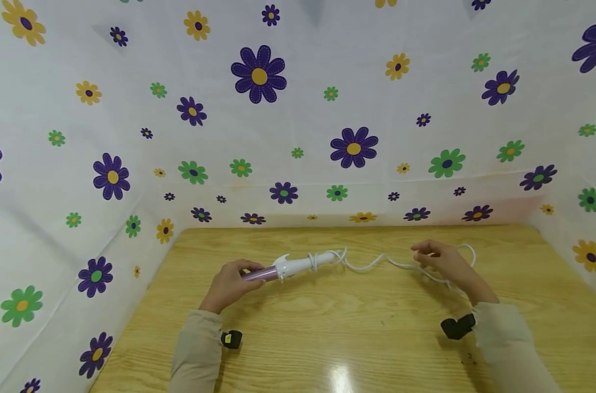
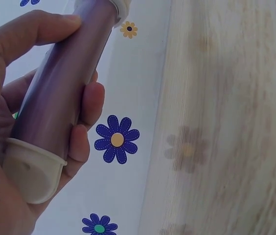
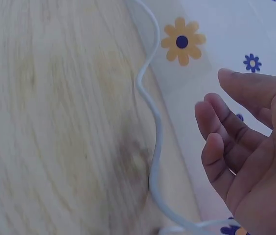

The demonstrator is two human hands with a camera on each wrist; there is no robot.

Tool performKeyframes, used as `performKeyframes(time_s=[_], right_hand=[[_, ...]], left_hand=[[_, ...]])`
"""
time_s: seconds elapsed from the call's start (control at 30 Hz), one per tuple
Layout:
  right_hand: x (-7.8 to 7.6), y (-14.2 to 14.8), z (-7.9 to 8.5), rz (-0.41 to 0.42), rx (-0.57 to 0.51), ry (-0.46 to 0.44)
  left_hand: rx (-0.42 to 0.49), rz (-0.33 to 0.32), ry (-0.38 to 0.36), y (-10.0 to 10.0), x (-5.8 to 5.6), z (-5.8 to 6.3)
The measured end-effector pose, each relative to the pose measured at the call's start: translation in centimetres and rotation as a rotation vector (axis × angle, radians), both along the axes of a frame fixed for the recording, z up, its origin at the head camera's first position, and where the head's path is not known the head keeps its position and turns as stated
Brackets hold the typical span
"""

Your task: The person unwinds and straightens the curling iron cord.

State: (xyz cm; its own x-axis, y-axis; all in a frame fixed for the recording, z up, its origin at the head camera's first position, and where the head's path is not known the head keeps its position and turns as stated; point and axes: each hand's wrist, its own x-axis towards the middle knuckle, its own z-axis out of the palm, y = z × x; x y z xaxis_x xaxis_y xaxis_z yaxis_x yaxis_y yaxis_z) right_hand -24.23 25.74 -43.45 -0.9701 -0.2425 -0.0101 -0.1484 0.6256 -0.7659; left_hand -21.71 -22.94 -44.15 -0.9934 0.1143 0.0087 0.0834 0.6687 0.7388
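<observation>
My left hand (image 1: 232,283) grips a curling iron (image 1: 295,266) by its purple barrel (image 2: 59,78). In the left wrist view the thumb lies along the barrel and the fingers curl round from beneath, with the white end cap (image 2: 34,171) near the palm. Its white handle points right, and a few turns of white cord (image 1: 314,262) loop around it. From there the cord runs loose in waves across the tabletop. My right hand (image 1: 445,263) hovers near the cord's right part, fingers loosely bent and holding nothing; the right wrist view shows the cord (image 3: 157,132) apart from the fingertips.
Everything is on a wood-grain table (image 1: 327,327). A white cloth (image 1: 298,120) printed with flowers rises at the back and both sides. Black wrist cameras, left (image 1: 232,339) and right (image 1: 458,326), sit at the sleeves. Small dark specks (image 1: 469,358) lie near the right sleeve.
</observation>
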Motion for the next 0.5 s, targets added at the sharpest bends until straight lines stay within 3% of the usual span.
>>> performKeyframes(time_s=[0.13,0.37,0.5], right_hand=[[-0.3,-1.2,0.2,0.043,-0.058,0.007],[-0.8,-3.9,-0.7,0.161,-0.137,-0.122],[-1.0,-5.5,-1.3,0.219,-0.171,-0.144]], left_hand=[[0.018,-0.01,-0.001,0.0,0.0,-0.1],[0.047,-0.014,-0.015,0.0,-0.1,-0.3],[0.049,-0.011,-0.011,0.0,-0.1,-0.2]])
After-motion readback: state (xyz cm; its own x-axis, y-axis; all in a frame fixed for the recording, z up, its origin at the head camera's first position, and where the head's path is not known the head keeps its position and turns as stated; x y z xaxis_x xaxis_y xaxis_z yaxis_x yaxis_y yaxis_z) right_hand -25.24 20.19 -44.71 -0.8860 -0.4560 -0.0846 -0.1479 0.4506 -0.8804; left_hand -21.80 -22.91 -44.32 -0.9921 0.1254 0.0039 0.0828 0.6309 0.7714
